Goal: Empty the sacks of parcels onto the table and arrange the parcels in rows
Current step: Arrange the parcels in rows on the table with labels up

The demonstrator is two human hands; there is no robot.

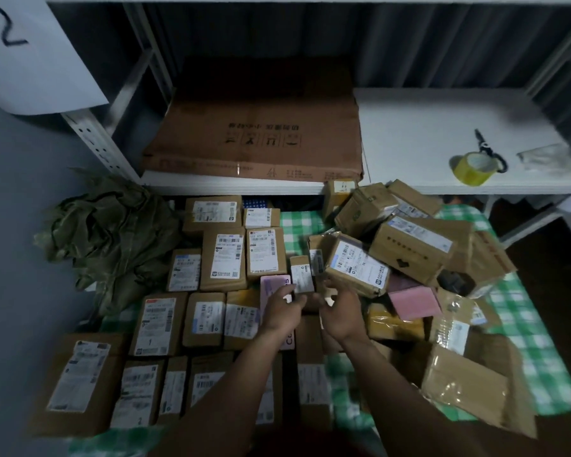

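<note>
Brown parcels [224,266] lay in rows on the left of the checked bench [538,344], with a loose heap [412,245] far right. Both hands met mid-bench: the left hand [282,308] and right hand [342,313] each pinched a small parcel [302,274] from below. A crumpled green sack [112,239] sat far left.

Single head cam, wide-angle, no second view. Looks forward and steeply down, close over the table [521,311], which fills the lower two thirds of frame. Shelf [426,133] spans the top. Forearms enter from bottom centre.
</note>
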